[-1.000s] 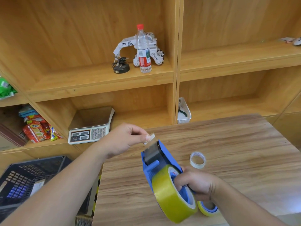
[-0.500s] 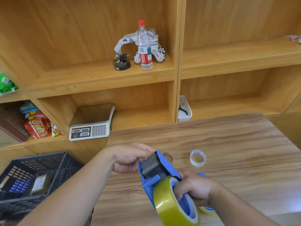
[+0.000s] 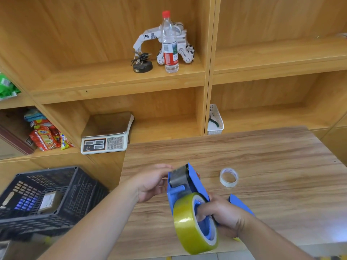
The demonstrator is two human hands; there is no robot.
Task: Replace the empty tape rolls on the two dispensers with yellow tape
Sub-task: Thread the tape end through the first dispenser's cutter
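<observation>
My right hand [image 3: 223, 214] grips a blue tape dispenser [image 3: 189, 184] by its hub, held tilted above the table's front edge. A thick roll of yellow tape [image 3: 189, 228] sits on that hub. My left hand [image 3: 152, 182] is at the dispenser's front end, fingers spread and touching the side by the dark roller [image 3: 178, 178]. An empty clear tape core [image 3: 229, 177] lies on the table to the right. Part of a second blue dispenser [image 3: 241, 203] shows behind my right hand, mostly hidden.
The wooden table [image 3: 262, 156] stands against wooden shelves. A scale [image 3: 107, 136], a white basket [image 3: 216, 121], a water bottle [image 3: 170, 44] and a toy robot arm [image 3: 148, 37] sit on the shelves. A dark crate [image 3: 47, 196] is low at the left.
My left hand came down from holding a pulled-out tape end above the dispenser to its front roller. The dispenser stayed in my right hand.
</observation>
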